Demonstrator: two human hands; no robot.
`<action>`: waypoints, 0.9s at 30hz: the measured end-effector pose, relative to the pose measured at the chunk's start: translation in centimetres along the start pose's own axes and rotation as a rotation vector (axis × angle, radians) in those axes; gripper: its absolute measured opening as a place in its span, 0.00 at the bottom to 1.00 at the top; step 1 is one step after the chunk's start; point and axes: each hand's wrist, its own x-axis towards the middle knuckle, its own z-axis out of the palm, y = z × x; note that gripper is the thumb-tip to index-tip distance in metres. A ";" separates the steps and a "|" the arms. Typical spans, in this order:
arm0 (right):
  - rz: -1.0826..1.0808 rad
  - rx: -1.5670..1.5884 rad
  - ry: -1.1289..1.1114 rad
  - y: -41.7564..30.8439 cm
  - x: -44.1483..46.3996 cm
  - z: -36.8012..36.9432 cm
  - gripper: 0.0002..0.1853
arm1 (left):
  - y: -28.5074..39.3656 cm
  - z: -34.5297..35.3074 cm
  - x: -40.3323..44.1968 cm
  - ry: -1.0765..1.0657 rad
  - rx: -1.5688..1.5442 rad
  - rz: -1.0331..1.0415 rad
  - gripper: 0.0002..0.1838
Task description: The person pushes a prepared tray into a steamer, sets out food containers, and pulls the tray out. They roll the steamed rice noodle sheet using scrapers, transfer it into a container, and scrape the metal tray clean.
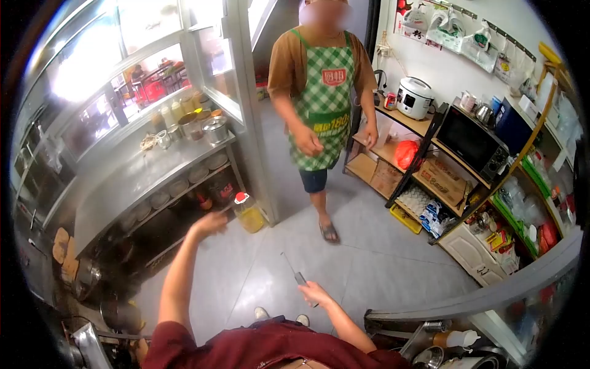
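Note:
My left hand [209,225] reaches forward beside the steel counter, slightly blurred, its fingers stretched out and nothing visible in them. Just past it on the floor stands a clear jug of yellow oil [249,215] with a red cap; I cannot tell whether the fingers touch it. Low in front of my body, my right hand [314,294] is closed around a slim tool with a dark handle [300,279]. A thin metal shaft runs from that handle toward the upper left. The tool's exact kind is unclear.
A person in a green checked apron [329,92] stands ahead, facing me. At left is a steel counter [141,178] with pots and bottles. Shelves at right hold a rice cooker [415,97], a microwave [470,143] and boxes. A grey curved edge [491,301] lies near my right.

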 end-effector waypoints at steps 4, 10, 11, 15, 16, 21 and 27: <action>0.040 0.001 0.022 -0.1 -0.4 -0.4 0.13 | -5.7 6.8 -3.6 -0.062 -0.335 -0.429 0.21; -0.031 -0.026 0.133 1.4 -1.4 0.5 0.13 | -14.8 11.5 -5.0 0.004 -0.516 -0.602 0.19; -0.025 -0.001 0.162 1.7 -1.6 1.0 0.13 | -16.8 12.3 -4.8 0.008 -0.514 -0.643 0.19; -0.013 0.128 0.323 3.1 -3.0 4.9 0.15 | -27.2 13.8 -3.8 -0.295 -0.358 -0.563 0.18; -0.011 0.154 0.371 3.3 -3.3 6.0 0.15 | -27.5 12.9 -3.9 -0.447 -0.337 -0.545 0.17; -0.012 0.233 0.502 7.6 -4.3 12.6 0.16 | -26.9 12.3 -4.6 -0.493 -0.196 -0.576 0.18; -0.049 0.345 0.643 10.3 -9.0 17.4 0.14 | -25.9 13.2 -2.8 -0.645 -0.203 -0.386 0.17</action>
